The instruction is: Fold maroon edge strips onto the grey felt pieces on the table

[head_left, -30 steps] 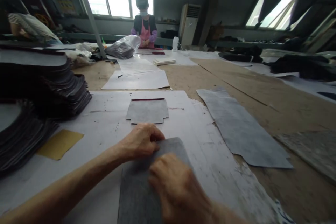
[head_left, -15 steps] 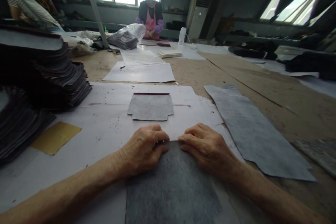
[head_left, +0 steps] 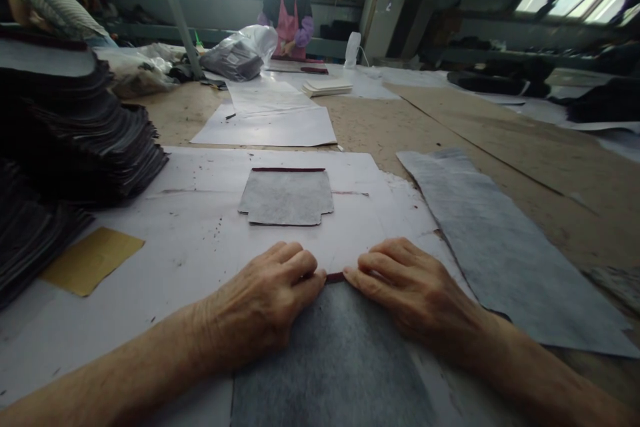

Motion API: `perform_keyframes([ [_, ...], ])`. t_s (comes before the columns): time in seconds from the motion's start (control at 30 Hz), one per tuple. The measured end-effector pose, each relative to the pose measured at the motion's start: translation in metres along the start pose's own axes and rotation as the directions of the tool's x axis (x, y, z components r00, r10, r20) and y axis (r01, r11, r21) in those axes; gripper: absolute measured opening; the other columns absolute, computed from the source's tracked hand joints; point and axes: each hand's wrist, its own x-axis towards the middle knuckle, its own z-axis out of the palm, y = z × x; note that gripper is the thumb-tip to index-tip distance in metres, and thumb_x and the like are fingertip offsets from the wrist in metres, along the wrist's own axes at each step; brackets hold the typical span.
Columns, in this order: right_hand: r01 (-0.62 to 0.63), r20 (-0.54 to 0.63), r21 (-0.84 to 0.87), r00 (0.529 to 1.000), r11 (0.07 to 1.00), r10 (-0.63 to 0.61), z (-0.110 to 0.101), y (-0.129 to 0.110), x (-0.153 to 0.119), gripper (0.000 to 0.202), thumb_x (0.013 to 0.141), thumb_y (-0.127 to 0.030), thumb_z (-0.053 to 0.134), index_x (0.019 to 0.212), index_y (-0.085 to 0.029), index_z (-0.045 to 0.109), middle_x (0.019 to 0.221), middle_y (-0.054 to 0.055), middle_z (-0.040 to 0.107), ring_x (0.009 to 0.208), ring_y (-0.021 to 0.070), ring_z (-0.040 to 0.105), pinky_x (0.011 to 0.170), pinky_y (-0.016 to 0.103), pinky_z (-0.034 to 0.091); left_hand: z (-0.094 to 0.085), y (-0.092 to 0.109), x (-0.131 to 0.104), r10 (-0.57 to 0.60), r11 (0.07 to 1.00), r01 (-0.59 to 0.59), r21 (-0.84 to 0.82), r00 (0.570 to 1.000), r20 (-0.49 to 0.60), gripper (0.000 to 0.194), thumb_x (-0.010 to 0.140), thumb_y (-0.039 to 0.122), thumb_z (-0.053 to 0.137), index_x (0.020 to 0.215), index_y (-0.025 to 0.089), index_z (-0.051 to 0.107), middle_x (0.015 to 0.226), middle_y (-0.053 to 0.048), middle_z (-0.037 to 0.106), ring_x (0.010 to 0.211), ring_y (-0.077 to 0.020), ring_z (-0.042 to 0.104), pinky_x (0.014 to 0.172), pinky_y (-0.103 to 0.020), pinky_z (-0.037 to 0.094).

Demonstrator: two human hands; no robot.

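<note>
A grey sheet [head_left: 330,360] lies in front of me, with a narrow dark red folded strip along its far edge. On the left part of that edge, my left hand [head_left: 280,290] has its fingers closed, thumb and fingertips at the strip. My right hand [head_left: 407,287] pinches the same edge on the right, and a short stretch of the strip shows between the hands. Beyond them a smaller grey piece [head_left: 287,197] with notched lower corners and a dark red top edge lies flat on white paper [head_left: 190,233].
Tall dark stacks [head_left: 75,127] stand at the left, near a yellow card [head_left: 94,260]. A long grey piece [head_left: 510,247] lies at the right. Farther back are a plastic bag [head_left: 240,53], a metal post [head_left: 175,10] and a person in a pink apron [head_left: 287,23].
The far edge of the grey sheet is now folded over, showing dark red between my hands. My right hand has shifted slightly right, and the camera view has tilted down a little.
</note>
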Motion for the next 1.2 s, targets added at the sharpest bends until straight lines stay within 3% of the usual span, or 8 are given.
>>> perform_keyframes([
  [0.23,0.037,0.012,-0.044,0.999,0.998,-0.037,-0.001,-0.003,0.001,0.026,0.091,-0.012,0.035,0.101,-0.010,0.059,0.079,0.007,0.060,0.078,0.0174,0.053,0.072,0.035,0.045,-0.001,-0.001,0.001,0.007,0.999,-0.008,0.035,0.999,0.036,0.032,0.080,0.002,0.034,0.105,0.011,0.053,0.087,-0.007,0.051,0.076,-0.0181,0.041,0.073,-0.034,0.042],
  [0.6,-0.117,-0.057,0.012,0.991,0.993,0.118,0.004,-0.006,-0.007,0.025,0.085,-0.007,0.040,0.100,-0.011,0.059,0.086,0.008,0.061,0.079,0.0178,0.051,0.070,0.035,0.043,0.005,-0.008,-0.002,0.008,0.999,-0.010,-0.038,0.999,-0.043,0.035,0.075,0.002,0.041,0.104,0.014,0.055,0.087,-0.006,0.051,0.076,-0.0178,0.042,0.070,-0.034,0.039],
  [0.77,-0.068,-0.057,0.000,0.996,0.998,0.068,0.002,-0.006,-0.005,0.025,0.086,-0.007,0.038,0.098,-0.012,0.060,0.083,0.007,0.060,0.080,0.0177,0.050,0.073,0.034,0.043,0.004,-0.011,-0.003,0.005,1.000,-0.004,0.008,0.996,-0.088,0.035,0.076,0.005,0.043,0.106,0.017,0.055,0.086,-0.005,0.054,0.074,-0.0174,0.045,0.068,-0.035,0.036],
  [0.9,-0.042,-0.025,-0.013,0.999,0.999,0.042,0.000,-0.007,-0.006,0.025,0.087,-0.007,0.037,0.097,-0.012,0.060,0.084,0.008,0.059,0.082,0.0180,0.050,0.075,0.035,0.042,-0.001,-0.014,-0.002,0.047,0.997,-0.045,0.065,0.998,-0.033,0.035,0.080,0.006,0.043,0.110,0.019,0.053,0.086,-0.004,0.055,0.076,-0.0169,0.047,0.070,-0.035,0.036],
  [1.2,-0.010,0.007,-0.025,1.000,1.000,0.010,-0.001,-0.007,-0.007,0.024,0.086,-0.008,0.039,0.097,-0.010,0.060,0.082,0.008,0.058,0.078,0.0184,0.050,0.072,0.038,0.040,0.003,-0.020,0.001,0.096,0.995,-0.095,0.023,0.994,-0.050,0.036,0.076,0.004,0.044,0.108,0.017,0.055,0.086,-0.005,0.052,0.073,-0.0170,0.044,0.066,-0.034,0.035],
])
